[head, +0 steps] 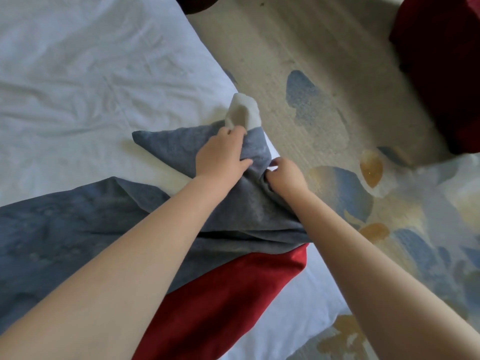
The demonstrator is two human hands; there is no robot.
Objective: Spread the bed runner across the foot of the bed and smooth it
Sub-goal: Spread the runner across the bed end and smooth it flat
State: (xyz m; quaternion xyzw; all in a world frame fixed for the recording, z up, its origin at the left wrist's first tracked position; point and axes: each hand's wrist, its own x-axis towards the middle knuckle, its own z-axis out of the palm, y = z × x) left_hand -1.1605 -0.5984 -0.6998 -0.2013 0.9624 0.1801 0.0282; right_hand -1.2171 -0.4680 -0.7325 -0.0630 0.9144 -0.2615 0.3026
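A white-sheeted bed [78,74] fills the left of my head view, its edge running diagonally beside a carpet [337,61] patterned with blue and ochre leaves, with a dark red upholstered seat [441,61] at upper right. At that edge I have both hands on the blue-grey bed runner [78,229]. My left hand [223,154] lies on top, fingers curled into a fold just below the runner's pale end [244,110], which stands up crumpled. My right hand [285,175], just beside it and on the carpet side, pinches a bunched ridge of the same cloth. From this double grip the runner's long axis trails back toward my lower left across the mattress, rumpled and doubled over itself, so nearly all its length lies to the left of my hands. A red cloth [233,294] lies tucked under its near edge. I judge the runner only partly spread: the next pull should carry this end outward over the bed's edge, away from the bulk, with the right hand nearer that edge to lead
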